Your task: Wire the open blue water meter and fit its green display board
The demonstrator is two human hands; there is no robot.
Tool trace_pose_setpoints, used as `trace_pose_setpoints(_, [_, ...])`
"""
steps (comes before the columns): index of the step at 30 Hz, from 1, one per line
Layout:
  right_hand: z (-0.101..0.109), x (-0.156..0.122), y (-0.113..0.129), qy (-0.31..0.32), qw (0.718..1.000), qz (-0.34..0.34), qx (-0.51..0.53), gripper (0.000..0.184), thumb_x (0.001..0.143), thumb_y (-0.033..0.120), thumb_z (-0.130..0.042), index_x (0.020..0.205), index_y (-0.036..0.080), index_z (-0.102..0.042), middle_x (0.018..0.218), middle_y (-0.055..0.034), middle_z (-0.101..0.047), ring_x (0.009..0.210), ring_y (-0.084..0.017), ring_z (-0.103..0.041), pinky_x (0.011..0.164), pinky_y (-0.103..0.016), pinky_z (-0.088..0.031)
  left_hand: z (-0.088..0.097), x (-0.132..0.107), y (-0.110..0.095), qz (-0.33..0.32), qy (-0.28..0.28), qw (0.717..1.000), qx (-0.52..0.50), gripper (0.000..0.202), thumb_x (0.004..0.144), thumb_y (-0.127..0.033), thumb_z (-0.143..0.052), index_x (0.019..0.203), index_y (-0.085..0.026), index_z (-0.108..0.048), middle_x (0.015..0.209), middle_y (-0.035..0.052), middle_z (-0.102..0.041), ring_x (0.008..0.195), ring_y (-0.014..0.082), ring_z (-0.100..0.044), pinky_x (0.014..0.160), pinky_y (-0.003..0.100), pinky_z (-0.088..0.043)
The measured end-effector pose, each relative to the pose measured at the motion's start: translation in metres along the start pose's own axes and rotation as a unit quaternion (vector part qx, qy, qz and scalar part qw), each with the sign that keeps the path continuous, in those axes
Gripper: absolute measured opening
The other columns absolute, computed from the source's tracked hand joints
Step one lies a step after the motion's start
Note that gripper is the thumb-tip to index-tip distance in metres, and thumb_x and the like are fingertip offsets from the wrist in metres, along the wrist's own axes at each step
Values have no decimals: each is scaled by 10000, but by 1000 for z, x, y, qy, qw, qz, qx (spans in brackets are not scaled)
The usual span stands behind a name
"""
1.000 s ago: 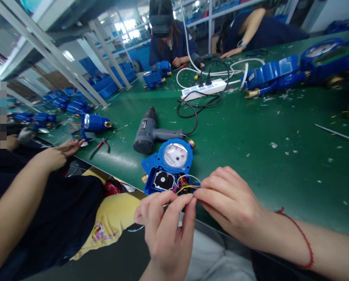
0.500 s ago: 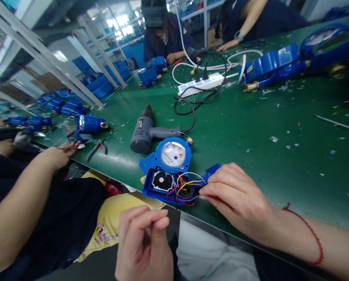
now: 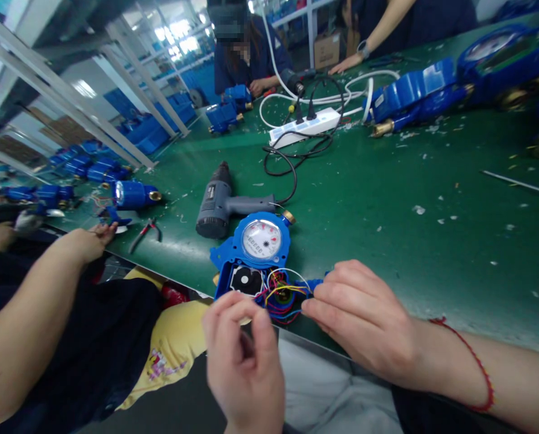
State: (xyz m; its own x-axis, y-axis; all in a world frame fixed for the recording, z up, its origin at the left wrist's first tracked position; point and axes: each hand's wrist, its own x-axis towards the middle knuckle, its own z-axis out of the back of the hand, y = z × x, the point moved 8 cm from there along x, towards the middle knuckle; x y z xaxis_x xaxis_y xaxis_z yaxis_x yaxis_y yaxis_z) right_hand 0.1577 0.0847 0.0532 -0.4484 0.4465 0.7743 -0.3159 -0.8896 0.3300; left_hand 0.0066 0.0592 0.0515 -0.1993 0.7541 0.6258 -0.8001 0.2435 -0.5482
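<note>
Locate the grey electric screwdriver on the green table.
In the head view, the grey electric screwdriver lies centre-left on the green table, just behind the open blue water meter.

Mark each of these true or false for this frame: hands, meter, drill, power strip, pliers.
1. The right hand has its fingers at the wires of the open meter. True.
2. The left hand rests on the dial. False: it is held off the table edge, below the meter, fingers curled.
3. The drill lies on its side just beyond the meter. True.
4. Nothing is plugged into the power strip. False: two black plugs sit in it.
5. Pliers lie on the green table, near a co-worker's hand. True.
</note>
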Motion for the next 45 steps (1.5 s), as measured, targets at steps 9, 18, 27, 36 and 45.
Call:
trace_pose_setpoints(9, [-5,0,-8,10,999,-31,41,110,933,106,-529,892,85,-629,802,-62,-623,737,-158,-493,676,-341,-346,3,-5,-26,-149,4,988,34,123,885,-303,-619,884,-188,-664,813,39,-605,809,198,-534,743,355,-394])
trace_pose_setpoints(18, [29,-1,-38,-69,983,-170,7,177,891,25,-534,774,152,-570,725,-23,-573,717,-142,-512,646,-283,-412,-8,-4,-20,-168,21,985,33,72,823,-103,-680,807,-171,-662,718,3,-651,702,161,-529,680,326,-378])
trace_pose_setpoints(27, [-4,1,2,13,1000,-9,-23,150,932,130,-517,872,94,-649,816,-71,-642,744,-196,-478,635,-355,-380,-8,-10,-19,-177,19,983,37,29,827,-129,-681,820,-155,-669,735,23,-644,734,167,-535,705,319,-397])
trace_pose_setpoints(36, [14,5,-35,-80,974,-186,102,218,858,-48,-502,720,104,-574,707,-36,-546,722,-134,-477,652,-282,-396,-8,-17,-5,-135,2,991,23,73,844,-128,-655,788,-173,-638,726,12,-629,727,164,-532,714,320,-391])
trace_pose_setpoints(45, [-2,-3,2,2,999,-10,-44,89,909,124,-563,930,101,-646,858,-62,-656,777,-198,-461,651,-361,-353,-7,-18,-5,-101,13,994,40,50,888,-193,-605,861,-186,-646,836,20,-502,798,166,-476,727,310,-354])
